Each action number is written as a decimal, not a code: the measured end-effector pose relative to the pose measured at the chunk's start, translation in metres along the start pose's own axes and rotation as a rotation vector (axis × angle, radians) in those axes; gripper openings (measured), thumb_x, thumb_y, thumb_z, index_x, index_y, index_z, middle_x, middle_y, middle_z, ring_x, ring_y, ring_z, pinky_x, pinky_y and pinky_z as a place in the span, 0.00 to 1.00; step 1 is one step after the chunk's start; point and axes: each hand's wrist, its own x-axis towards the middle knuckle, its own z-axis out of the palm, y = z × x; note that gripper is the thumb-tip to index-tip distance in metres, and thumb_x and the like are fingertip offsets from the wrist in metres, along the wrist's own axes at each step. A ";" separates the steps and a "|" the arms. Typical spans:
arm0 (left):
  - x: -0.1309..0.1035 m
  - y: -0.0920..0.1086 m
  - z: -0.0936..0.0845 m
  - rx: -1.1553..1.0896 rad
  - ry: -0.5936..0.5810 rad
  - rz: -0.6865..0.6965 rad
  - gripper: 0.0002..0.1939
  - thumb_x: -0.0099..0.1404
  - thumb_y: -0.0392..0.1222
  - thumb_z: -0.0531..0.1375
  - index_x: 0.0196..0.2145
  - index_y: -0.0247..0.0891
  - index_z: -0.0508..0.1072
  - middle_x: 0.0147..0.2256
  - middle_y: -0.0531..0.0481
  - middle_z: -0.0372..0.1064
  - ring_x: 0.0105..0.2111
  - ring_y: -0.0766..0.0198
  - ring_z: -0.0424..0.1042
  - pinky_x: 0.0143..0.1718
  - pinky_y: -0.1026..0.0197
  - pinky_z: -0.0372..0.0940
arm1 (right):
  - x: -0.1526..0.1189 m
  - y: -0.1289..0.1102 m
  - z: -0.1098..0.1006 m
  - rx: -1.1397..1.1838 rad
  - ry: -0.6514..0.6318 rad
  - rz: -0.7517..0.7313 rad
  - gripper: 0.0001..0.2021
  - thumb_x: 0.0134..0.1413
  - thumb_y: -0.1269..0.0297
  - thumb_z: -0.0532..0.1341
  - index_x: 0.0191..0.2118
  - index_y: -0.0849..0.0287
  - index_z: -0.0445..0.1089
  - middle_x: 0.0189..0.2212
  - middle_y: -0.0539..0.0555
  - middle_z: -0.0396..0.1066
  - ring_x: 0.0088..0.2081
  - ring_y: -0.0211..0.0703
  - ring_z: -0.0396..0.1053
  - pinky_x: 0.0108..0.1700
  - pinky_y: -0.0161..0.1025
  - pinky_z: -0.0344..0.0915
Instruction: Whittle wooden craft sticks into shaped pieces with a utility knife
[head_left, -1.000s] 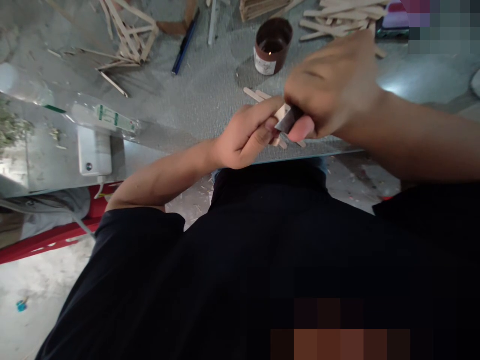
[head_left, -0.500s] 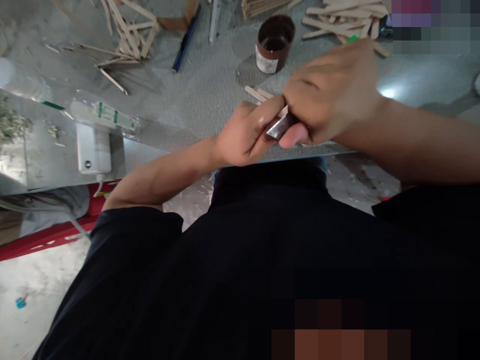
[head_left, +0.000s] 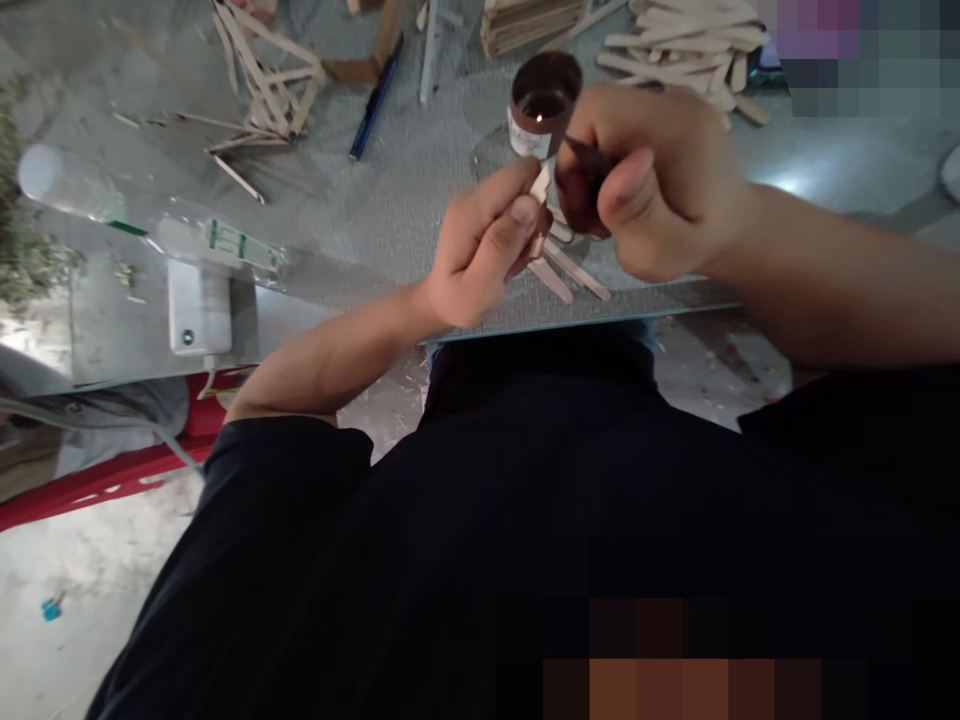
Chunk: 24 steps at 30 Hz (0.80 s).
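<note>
Over the table's near edge, my left hand is closed around a wooden craft stick, whose pale, uneven end sticks up past the thumb. My right hand is just to its right, fingers curled round a knife; its dark blade is blurred and mostly covered by the fingers, and the thumb is raised. A small gap separates the two hands. Under them, several loose craft sticks lie on the table. Just beyond stands a brown cup with a white label.
At the back right is a heap of craft sticks, beside a stacked bundle. A joined stick frame and a blue pen lie back left. Left are a clear bottle and a white power bank with a cable.
My hands have come apart: the right moved up and away with the knife, its blade no longer against the left hand. The craft stick's end and the sticks below now show.
</note>
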 end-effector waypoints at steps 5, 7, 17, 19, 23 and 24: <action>0.005 0.002 0.005 -0.140 0.033 0.097 0.26 0.87 0.52 0.49 0.34 0.35 0.70 0.22 0.62 0.52 0.18 0.78 0.50 0.27 0.72 0.47 | 0.003 -0.019 0.002 0.105 -0.061 0.057 0.31 0.83 0.40 0.51 0.29 0.55 0.67 0.24 0.51 0.72 0.27 0.39 0.68 0.30 0.39 0.59; 0.006 0.007 0.003 -0.137 0.023 -0.029 0.25 0.87 0.52 0.49 0.33 0.38 0.69 0.21 0.62 0.51 0.18 0.75 0.49 0.26 0.69 0.48 | 0.003 -0.023 0.003 0.020 0.006 0.069 0.31 0.82 0.37 0.51 0.31 0.54 0.68 0.23 0.50 0.72 0.26 0.40 0.68 0.30 0.40 0.58; 0.005 0.020 -0.008 -0.241 -0.030 -0.279 0.20 0.80 0.55 0.64 0.34 0.39 0.72 0.21 0.60 0.57 0.21 0.67 0.53 0.40 0.57 0.72 | -0.001 -0.016 0.003 -0.096 0.031 0.054 0.21 0.83 0.45 0.53 0.40 0.54 0.67 0.27 0.51 0.75 0.29 0.44 0.73 0.34 0.42 0.59; 0.005 0.021 -0.008 -0.237 -0.048 -0.283 0.21 0.81 0.54 0.63 0.33 0.39 0.72 0.21 0.60 0.57 0.22 0.68 0.55 0.43 0.56 0.74 | -0.002 -0.015 0.003 -0.091 0.029 0.014 0.21 0.83 0.45 0.53 0.39 0.54 0.67 0.26 0.50 0.75 0.28 0.44 0.72 0.33 0.42 0.58; 0.005 0.023 -0.010 -0.240 -0.085 -0.302 0.20 0.82 0.53 0.62 0.34 0.39 0.71 0.22 0.59 0.57 0.23 0.67 0.60 0.46 0.54 0.76 | -0.002 -0.014 0.003 0.011 0.002 0.020 0.21 0.82 0.44 0.56 0.40 0.55 0.67 0.25 0.49 0.76 0.26 0.41 0.72 0.31 0.41 0.59; 0.005 0.023 -0.011 -0.235 -0.091 -0.311 0.20 0.82 0.54 0.62 0.34 0.38 0.71 0.22 0.59 0.57 0.23 0.67 0.60 0.44 0.55 0.75 | -0.002 -0.014 0.003 0.046 -0.013 0.033 0.21 0.82 0.44 0.57 0.40 0.55 0.67 0.26 0.49 0.76 0.26 0.40 0.72 0.31 0.40 0.59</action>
